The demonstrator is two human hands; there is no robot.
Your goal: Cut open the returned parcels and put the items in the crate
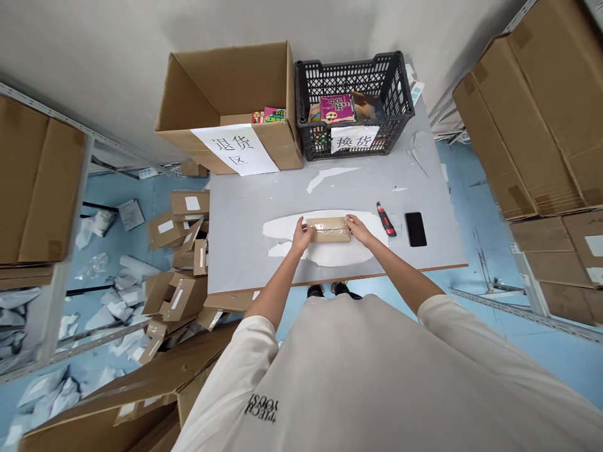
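A small brown cardboard box with shiny clear tape along its top lies between my two hands, near the table's front edge. My left hand grips its left end, and my right hand holds its right end by the upper corner. Beneath the box is a worn white patch on the grey tabletop. To the right of my right hand lies a red and black utility knife, with a black phone beyond it.
At the table's back stand a large open cardboard box and a black plastic crate, both with paper signs and colourful packs inside. Cardboard boxes pile up left of the table. Large cartons stand on the right.
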